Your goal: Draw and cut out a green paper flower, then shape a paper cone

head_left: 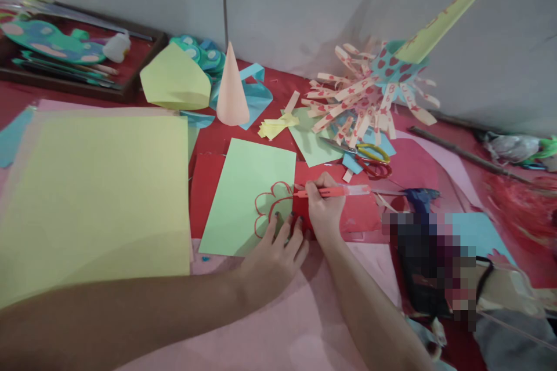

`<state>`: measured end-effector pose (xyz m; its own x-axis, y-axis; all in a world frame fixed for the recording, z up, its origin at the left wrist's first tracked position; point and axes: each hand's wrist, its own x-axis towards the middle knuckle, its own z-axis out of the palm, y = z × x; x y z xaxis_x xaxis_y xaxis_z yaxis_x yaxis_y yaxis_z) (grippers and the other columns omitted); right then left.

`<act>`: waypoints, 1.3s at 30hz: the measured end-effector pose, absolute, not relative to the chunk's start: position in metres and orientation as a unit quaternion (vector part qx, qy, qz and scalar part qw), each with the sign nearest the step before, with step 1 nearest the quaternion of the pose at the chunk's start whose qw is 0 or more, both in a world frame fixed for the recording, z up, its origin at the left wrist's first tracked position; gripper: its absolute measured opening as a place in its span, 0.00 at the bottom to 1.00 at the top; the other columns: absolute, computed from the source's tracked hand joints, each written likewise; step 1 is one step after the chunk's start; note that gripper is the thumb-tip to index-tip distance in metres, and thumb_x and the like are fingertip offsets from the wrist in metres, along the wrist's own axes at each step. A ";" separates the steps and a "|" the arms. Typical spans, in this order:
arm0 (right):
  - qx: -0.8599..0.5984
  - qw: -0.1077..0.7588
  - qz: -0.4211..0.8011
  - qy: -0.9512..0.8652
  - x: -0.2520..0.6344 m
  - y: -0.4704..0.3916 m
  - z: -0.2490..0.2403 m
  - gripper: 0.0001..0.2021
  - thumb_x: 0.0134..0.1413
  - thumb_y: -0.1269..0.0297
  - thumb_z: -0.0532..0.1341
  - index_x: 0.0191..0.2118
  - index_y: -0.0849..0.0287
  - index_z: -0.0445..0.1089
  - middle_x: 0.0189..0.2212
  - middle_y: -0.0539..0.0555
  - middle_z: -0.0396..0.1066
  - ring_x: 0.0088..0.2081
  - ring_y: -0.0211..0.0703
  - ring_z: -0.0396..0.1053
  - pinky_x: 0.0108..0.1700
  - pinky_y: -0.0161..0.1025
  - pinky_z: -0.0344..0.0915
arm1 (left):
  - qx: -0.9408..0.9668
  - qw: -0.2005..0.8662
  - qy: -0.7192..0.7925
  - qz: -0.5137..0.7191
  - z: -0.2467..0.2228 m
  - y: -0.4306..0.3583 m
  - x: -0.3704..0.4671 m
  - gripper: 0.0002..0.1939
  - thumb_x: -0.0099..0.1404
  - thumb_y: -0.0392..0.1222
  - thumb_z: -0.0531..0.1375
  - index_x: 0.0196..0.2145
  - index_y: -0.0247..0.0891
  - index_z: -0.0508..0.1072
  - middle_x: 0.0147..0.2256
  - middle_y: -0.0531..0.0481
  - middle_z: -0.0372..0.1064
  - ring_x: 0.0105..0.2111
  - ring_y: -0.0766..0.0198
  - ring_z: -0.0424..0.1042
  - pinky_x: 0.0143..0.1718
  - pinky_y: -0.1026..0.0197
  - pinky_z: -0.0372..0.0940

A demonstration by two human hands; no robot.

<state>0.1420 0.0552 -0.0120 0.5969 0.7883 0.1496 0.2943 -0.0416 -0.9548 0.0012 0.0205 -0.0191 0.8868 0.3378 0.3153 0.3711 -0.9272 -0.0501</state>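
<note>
A light green sheet (237, 185) lies tilted in the middle, partly over red paper (359, 208). Red curved outlines like petals (263, 203) are drawn near its right edge. My left hand (278, 249) rests with its fingers spread over the lower right part of the sheet and hides some of the drawing. In my right hand (325, 208) is a red marker (337, 191), gripped between the fingers, its tip pointing left at the sheet's right edge.
Scissors (369, 159) lie behind the right hand. A peach paper cone (232, 93) and a decorated paper piece with strips (395, 66) stand at the back. Large yellow sheets (108, 185) lie left, a tray (143, 66) behind them. A glue gun (420, 198) lies right.
</note>
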 end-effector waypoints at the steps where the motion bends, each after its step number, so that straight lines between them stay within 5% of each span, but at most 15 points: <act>1: -0.686 0.573 0.216 -0.392 0.142 0.055 -0.011 0.15 0.44 0.66 0.56 0.18 0.55 0.46 0.16 0.41 0.44 0.18 0.31 0.49 0.30 0.36 0.69 | -0.970 0.051 -0.182 -0.154 -0.020 0.021 0.001 0.17 0.64 0.33 0.50 0.49 0.27 0.67 0.50 0.33 0.68 0.50 0.47 0.68 0.52 0.41 0.58; 17: -0.688 0.571 0.199 -0.402 0.146 0.055 -0.011 0.15 0.46 0.66 0.56 0.18 0.55 0.47 0.16 0.42 0.45 0.19 0.32 0.48 0.24 0.32 0.60 | -0.972 0.048 -0.184 -0.135 -0.019 0.021 0.001 0.19 0.64 0.33 0.48 0.51 0.28 0.66 0.51 0.34 0.67 0.52 0.49 0.66 0.53 0.41 0.57; 22: -0.703 0.565 0.129 -0.412 0.156 0.055 -0.008 0.16 0.52 0.60 0.57 0.20 0.55 0.51 0.16 0.43 0.50 0.20 0.34 0.52 0.24 0.34 0.57 | -0.973 0.045 -0.182 -0.134 -0.021 0.021 -0.001 0.21 0.64 0.34 0.48 0.53 0.28 0.64 0.52 0.33 0.66 0.52 0.49 0.66 0.54 0.42 0.57; 28: -0.688 0.603 0.182 -0.362 0.168 0.058 -0.011 0.15 0.55 0.50 0.56 0.27 0.56 0.58 0.16 0.42 0.53 0.18 0.33 0.54 0.24 0.34 0.64 | -0.969 0.064 -0.173 -0.162 -0.019 0.020 0.000 0.18 0.63 0.33 0.49 0.50 0.28 0.67 0.50 0.37 0.69 0.51 0.53 0.67 0.56 0.47 0.55; 39: -0.691 0.581 0.126 -0.411 0.178 0.060 -0.016 0.11 0.58 0.61 0.51 0.42 0.59 0.64 0.35 0.57 0.70 0.36 0.42 0.69 0.39 0.42 0.68 | -0.966 -0.024 0.140 -0.216 -0.012 0.016 -0.002 0.11 0.65 0.32 0.51 0.38 0.37 0.73 0.44 0.46 0.72 0.43 0.64 0.70 0.52 0.59 0.60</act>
<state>0.1777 0.0600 -0.0159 0.6309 0.7147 0.3021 0.4210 0.0118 -0.9070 -0.0017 0.0163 -0.0121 0.8674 -0.2592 0.4248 -0.2802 -0.9598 -0.0135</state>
